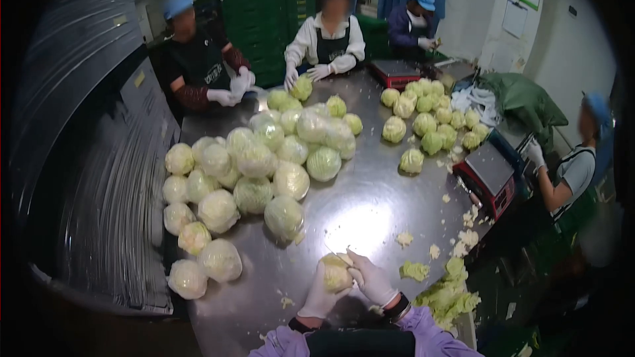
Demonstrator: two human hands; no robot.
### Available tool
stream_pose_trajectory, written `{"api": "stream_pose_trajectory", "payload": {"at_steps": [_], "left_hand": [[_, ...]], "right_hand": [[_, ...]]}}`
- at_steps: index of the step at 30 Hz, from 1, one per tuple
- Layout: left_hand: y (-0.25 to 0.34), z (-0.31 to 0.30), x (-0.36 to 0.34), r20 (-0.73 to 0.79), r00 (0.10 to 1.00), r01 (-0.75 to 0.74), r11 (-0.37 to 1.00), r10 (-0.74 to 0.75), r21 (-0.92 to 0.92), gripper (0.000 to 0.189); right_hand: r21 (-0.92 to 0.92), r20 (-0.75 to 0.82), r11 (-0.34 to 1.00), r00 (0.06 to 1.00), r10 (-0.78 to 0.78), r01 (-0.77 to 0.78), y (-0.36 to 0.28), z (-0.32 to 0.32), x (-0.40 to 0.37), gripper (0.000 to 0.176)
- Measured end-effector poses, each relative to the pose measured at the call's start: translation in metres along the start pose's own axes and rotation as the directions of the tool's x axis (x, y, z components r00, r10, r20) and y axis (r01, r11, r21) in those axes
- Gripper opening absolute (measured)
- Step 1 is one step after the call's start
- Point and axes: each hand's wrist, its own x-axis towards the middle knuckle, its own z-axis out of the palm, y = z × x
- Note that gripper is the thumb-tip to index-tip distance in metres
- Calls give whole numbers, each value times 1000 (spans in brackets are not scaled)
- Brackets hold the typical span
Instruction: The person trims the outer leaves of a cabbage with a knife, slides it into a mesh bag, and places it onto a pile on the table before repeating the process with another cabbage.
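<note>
At the near edge of the steel table, my white-gloved left hand [322, 295] is closed around a small trimmed cabbage [337, 275]. Close against the cabbage's upper right side is my gloved right hand [372, 277], its fingers curled. A thin, pale, blade-like sliver shows by the right fingertips, too small to make out. Beyond my hands, a wrapped cabbage [284, 218] sits at the front of a large heap of cabbages [254, 158], many in clear film. To my right lie loose green leaves [450, 297] and a torn leaf [415, 270].
Unwrapped cabbages [430, 119] lie at the far right, near a red scale [486, 175] and a second scale [395, 73]. Cabbage scraps [466, 241] litter the right edge. Several co-workers stand around the table [357, 192]; one touches a cabbage [301, 88]. Wrapped grey stacks [99, 192] stand left.
</note>
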Motion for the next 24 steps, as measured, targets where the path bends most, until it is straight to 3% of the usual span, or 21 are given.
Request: {"api": "stream_pose_trajectory", "payload": {"at_steps": [3, 6, 8, 9, 12, 15, 18, 21, 24], "left_hand": [[2, 2, 3, 18, 1000, 5, 999, -5, 40, 55], [-5, -5, 0, 0, 1000, 8, 998, -8, 57, 55], [-4, -4, -1, 74, 994, -96, 983, 85, 156, 55], [-4, -6, 2, 32, 997, -72, 990, 68, 118, 56], [6, -6, -2, -16, 1000, 24, 998, -25, -57, 57], [13, 0, -3, -41, 999, -19, 999, 20, 32, 67], [13, 1, 1, -32, 999, -41, 999, 42, 37, 67], [8, -1, 6, -27, 999, -17, 1000, 18, 20, 65], [5, -3, 6, -48, 999, -1, 999, 2, 32, 63]], "right_hand": [[-51, -29, 996, 997, -73, 72, 0, -5, 7, 43], [-77, -23, 997, 999, -30, 28, 9, 2, 2, 37], [13, -161, 998, 985, -60, 63, 23, 9, 6, 31], [14, -193, 998, 980, -52, 56, 20, 8, 6, 27], [6, -49, 998, 997, -54, 55, 5, -3, 4, 43], [143, -111, 982, 988, -107, 122, -2, -4, -1, 55], [-20, -98, 989, 984, -148, 147, -1, 4, -1, 58], [-17, -15, 999, 999, -49, 49, -3, -1, 3, 55], [-11, -22, 999, 998, -52, 52, 9, 6, 6, 51]]}}
